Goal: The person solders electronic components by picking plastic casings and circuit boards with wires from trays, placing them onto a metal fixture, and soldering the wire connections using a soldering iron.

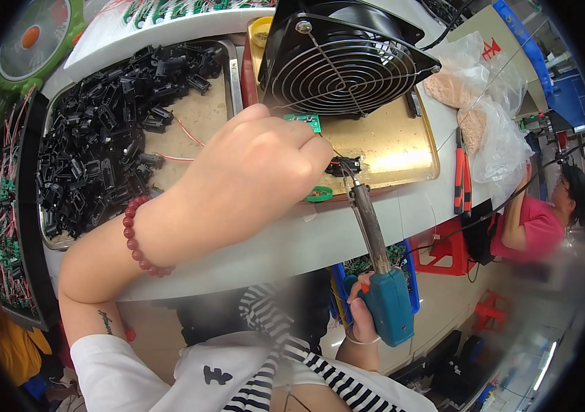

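Red bead bracelet [138, 237], small forearm tattoo [105, 321], white sleeve [110, 367], striped top [320, 367].

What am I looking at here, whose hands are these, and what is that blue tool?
This one picture comes from a wide camera worn on a person's head, looking down, so straight edges bend near the rim. No machine is at work, only two bare hands. The left hand, with a red bead bracelet on its wrist, reaches over a gold tray and seems to steady a small black part. The right hand grips a soldering iron by its blue handle, tip at that part. A round wire-guarded fan stands behind. A metal tray to the left holds many black plastic parts. Another person in pink sits at far right.
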Tool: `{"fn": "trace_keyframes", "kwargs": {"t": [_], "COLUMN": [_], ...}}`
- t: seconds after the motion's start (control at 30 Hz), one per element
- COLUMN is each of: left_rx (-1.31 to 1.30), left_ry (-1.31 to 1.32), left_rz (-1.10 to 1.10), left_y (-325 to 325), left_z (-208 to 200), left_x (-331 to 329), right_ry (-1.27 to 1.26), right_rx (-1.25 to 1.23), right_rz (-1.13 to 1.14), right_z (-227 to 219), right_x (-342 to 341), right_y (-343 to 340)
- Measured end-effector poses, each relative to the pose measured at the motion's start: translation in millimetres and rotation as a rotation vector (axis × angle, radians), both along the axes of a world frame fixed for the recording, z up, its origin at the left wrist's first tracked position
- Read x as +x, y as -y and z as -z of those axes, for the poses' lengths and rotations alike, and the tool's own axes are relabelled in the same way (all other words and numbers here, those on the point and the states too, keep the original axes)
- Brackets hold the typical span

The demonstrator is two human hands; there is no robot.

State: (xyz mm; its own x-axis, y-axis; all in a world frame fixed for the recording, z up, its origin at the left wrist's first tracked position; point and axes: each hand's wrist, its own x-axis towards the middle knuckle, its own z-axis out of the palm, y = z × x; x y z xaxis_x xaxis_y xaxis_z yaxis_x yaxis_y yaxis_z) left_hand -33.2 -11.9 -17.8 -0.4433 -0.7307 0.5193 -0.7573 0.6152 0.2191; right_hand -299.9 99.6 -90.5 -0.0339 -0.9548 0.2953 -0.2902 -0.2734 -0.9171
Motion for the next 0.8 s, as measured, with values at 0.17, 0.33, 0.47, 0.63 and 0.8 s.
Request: {"fn": "trace_keyframes", "kwargs": {"t": [0.17,0.33,0.47,0.63,0.8], "left_rx": [-0.003,-0.011,-0.003,-0.006,0.004], "left_ry": [-0.01,-0.01,-0.009,-0.008,0.003], "left_rz": [0.006,0.004,0.006,0.012,-0.001], "left_y": [0.8,0.4,0.5,1.0,-0.6], "left_z": [1.6,0.3,0.6,0.6,0.6], "left_x": [0.5,0.2,0.0,-0.9,1.3], "right_ry": [0.024,0.041,0.069,0.038,-0.123], "right_rx": [-0.026,-0.001,-0.03,-0.034,-0.057], "right_rz": [-0.024,-0.068,-0.014,-0.01,-0.004], "right_z": [-4.8,-4.3,2.3,6.1,16.2], "right_x": [2.1,-2.8,-0.8,-3.2,-7.4], "right_y": [-2.8,-4.0,-3.5,-4.3,-1.4]}}
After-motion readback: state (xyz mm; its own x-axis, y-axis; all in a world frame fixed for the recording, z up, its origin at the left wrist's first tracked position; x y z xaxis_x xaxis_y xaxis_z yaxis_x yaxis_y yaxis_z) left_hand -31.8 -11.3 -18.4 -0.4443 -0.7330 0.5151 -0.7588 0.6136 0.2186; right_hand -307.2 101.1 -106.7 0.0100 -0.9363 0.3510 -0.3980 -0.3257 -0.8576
